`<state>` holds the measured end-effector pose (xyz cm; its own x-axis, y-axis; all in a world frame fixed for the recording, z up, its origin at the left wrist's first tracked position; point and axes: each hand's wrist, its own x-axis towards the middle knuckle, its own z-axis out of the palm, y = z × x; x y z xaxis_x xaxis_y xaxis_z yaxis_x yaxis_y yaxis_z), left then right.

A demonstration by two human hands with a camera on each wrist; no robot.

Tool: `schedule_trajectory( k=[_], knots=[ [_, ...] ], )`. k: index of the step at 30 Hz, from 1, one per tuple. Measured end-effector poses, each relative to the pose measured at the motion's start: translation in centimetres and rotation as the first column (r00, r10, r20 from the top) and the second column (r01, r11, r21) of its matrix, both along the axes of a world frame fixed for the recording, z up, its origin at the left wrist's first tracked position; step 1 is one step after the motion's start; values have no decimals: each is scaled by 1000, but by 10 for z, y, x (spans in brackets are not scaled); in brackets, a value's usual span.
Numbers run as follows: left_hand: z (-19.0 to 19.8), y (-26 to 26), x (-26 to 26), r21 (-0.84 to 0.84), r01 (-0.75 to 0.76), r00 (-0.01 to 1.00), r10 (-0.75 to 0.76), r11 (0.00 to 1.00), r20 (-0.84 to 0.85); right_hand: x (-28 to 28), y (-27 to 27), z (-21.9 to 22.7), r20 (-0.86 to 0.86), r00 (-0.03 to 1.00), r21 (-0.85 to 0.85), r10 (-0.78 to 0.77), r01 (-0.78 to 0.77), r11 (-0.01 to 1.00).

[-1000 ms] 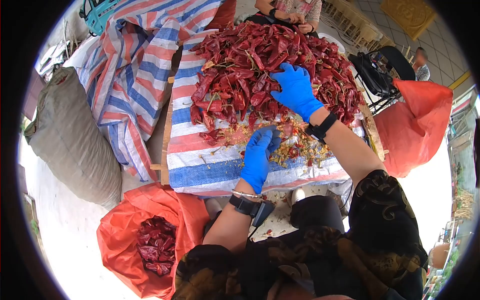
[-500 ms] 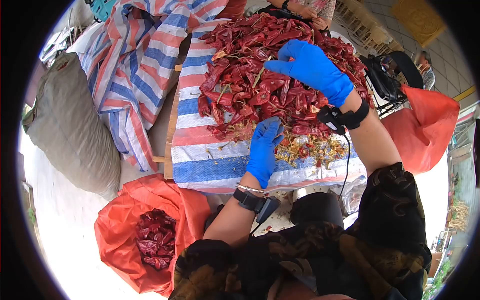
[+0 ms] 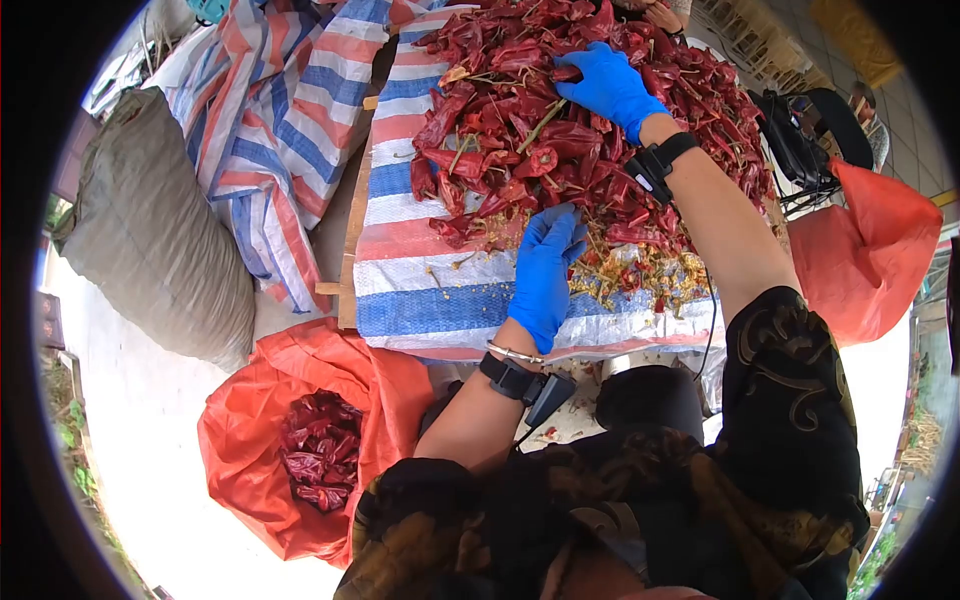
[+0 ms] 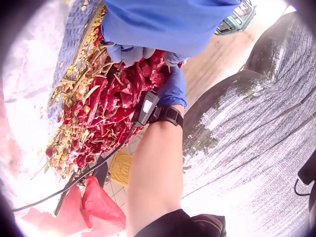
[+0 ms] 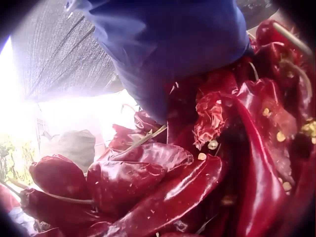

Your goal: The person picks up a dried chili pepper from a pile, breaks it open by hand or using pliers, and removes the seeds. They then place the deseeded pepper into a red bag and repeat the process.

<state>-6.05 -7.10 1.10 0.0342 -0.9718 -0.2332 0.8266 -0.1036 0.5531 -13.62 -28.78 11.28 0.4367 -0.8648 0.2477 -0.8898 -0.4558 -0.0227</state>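
A large heap of dried red chili peppers (image 3: pixel 555 143) lies on a striped woven sheet (image 3: pixel 420 310) over a table. My right hand (image 3: pixel 612 92), in a blue glove, reaches onto the heap with its thumb and fingers round a dark red pepper. Close up in the right wrist view, the right glove (image 5: pixel 173 44) presses down among glossy peppers (image 5: pixel 148 197), its fingertips hidden. My left hand (image 3: pixel 543 272), also gloved in blue, stays at the heap's near edge with bent fingers. Whether the left fingers pinch anything I cannot tell.
Yellow seeds and scraps (image 3: pixel 640 275) lie at the sheet's near side. An open red sack (image 3: pixel 235 420) with peppers inside stands at the lower left, beside a full grey sack (image 3: pixel 160 230). Another red sack (image 3: pixel 860 255) is at the right. Across the table sits another person (image 3: pixel 665 15).
My right hand lifted toward the camera, then went back down onto the heap, farther from me. The left hand has kept its place by the heap's near edge. The head view has shifted slightly.
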Motion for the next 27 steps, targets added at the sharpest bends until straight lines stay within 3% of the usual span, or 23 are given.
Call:
schedule_trajectory(
  k=[6, 10, 12, 13, 16, 18, 20, 21, 25, 27],
  knots=[
    [2, 1, -3, 0, -23, 1000, 23, 1000, -5, -23, 36, -10, -153, 981, 26, 118, -115, 993],
    [0, 0, -4, 14, -43, 999, 43, 999, -1, -16, 76, 24, -189, 975, -5, 115, -118, 993],
    [1, 0, -4, 22, -45, 999, 45, 999, 2, -8, 91, 35, -262, 956, -355, 135, -226, 907],
    [0, 0, -5, 24, -43, 999, 43, 999, 2, -2, 96, 36, -261, 956, -354, 134, -224, 908],
    [-3, -1, -7, 15, -44, 999, 44, 999, -2, 27, 108, 30, -182, 877, -240, 445, -479, 845],
    [-4, -2, -6, -1, -47, 998, 47, 999, -28, 38, 101, 2, -304, 829, -244, 469, -543, 803],
    [-3, -3, -5, 3, -42, 999, 42, 999, -26, 42, 93, -20, -412, 826, -299, 384, -520, 800],
    [-2, -2, -6, 19, -51, 998, 51, 999, -22, 42, 93, -25, -462, 824, -235, 326, -469, 851],
    [0, -1, -3, 23, -31, 999, 31, 999, -15, 40, 99, -11, -300, 866, -247, 399, -475, 845],
    [-2, -1, -3, -4, -20, 1000, 20, 1000, -8, 38, 104, 0, 84, 863, -306, 499, -454, 837]
  ],
)
